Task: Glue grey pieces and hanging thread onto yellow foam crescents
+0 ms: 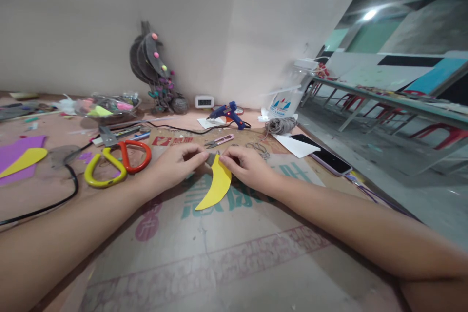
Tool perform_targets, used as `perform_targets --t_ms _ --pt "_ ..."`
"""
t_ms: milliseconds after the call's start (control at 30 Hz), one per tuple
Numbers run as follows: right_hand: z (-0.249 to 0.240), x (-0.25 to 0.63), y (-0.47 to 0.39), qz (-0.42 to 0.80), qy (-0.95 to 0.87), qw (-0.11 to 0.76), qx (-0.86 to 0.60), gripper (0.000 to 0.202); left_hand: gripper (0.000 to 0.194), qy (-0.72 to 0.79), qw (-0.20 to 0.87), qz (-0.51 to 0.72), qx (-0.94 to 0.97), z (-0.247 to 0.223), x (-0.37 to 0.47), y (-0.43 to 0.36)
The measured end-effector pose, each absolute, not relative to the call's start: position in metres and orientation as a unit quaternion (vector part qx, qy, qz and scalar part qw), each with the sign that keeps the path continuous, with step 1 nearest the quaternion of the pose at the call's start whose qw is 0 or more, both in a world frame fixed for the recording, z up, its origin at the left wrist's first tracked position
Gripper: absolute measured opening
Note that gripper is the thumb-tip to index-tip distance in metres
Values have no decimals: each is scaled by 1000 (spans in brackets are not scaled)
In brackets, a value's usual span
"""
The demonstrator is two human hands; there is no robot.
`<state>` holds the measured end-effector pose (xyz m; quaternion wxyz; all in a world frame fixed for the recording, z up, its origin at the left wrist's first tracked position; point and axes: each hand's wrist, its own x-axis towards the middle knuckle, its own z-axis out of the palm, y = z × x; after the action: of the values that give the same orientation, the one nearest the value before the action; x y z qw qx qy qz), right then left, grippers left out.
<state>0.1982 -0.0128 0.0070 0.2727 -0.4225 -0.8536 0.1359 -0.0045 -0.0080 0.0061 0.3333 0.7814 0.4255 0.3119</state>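
Observation:
A yellow crescent-shaped piece [218, 186] hangs between my hands over the printed cardboard [204, 263], its pointed end toward me. My right hand [248, 165] pinches its top edge between thumb and fingers. Close beside it, my left hand [183, 163] is closed on a small dark grey piece [211, 159] that meets the top of the yellow one. Whether the two are joined cannot be made out. Just beyond my fingertips lie small pink-handled snips [221, 141].
Scissors [124, 161] with yellow and red handles lie left, near a black cable and purple sheets [22, 156]. Behind are a blue glue gun [232, 114], a clock [204, 102] and grey twine [281, 126]. A phone [331, 158] lies right, partly under white paper [298, 146].

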Motion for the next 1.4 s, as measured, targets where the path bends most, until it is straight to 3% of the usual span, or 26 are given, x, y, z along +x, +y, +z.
perform_targets --t_ms 900,1267,1400 --pt "8 198 -14 136 -852 267 -428 27 38 424 331 293 790 6 -4 -6" --pt "10 199 -15 147 -834 298 -441 28 36 418 362 311 773 8 -5 -7" --pt "10 200 -15 175 -814 354 -425 19 36 411 368 311 774 6 -6 -5"
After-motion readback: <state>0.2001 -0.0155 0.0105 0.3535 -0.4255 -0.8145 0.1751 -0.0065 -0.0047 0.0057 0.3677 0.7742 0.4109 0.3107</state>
